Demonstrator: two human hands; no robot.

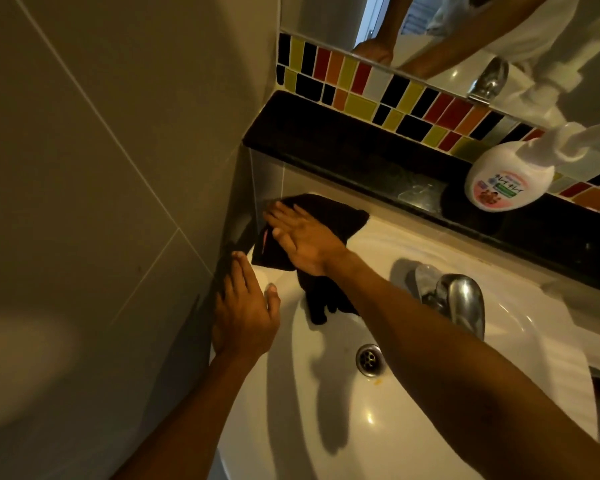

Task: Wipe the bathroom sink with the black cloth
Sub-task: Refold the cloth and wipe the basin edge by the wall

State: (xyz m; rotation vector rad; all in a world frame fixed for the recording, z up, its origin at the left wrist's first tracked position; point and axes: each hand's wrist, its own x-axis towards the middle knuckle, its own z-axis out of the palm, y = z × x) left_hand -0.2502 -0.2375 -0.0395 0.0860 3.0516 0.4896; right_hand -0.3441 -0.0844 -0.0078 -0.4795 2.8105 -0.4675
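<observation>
The white bathroom sink (pixel 329 420) fills the lower middle of the view, with a metal drain (pixel 370 360) in its bowl. The black cloth (pixel 340 218) lies spread on the sink's back left corner, one end hanging into the bowl. My right hand (pixel 303 237) lies flat on the cloth, fingers stretched toward the wall. My left hand (pixel 245 311) rests flat on the sink's left rim beside the wall, holding nothing.
A chrome tap (pixel 459 304) stands on the sink's right back rim. Behind it runs a black stone ledge (pixel 343 143) with a white soap pump bottle (pixel 506 178). Coloured tiles and a mirror sit above. A tiled wall (pixel 101 168) closes the left side.
</observation>
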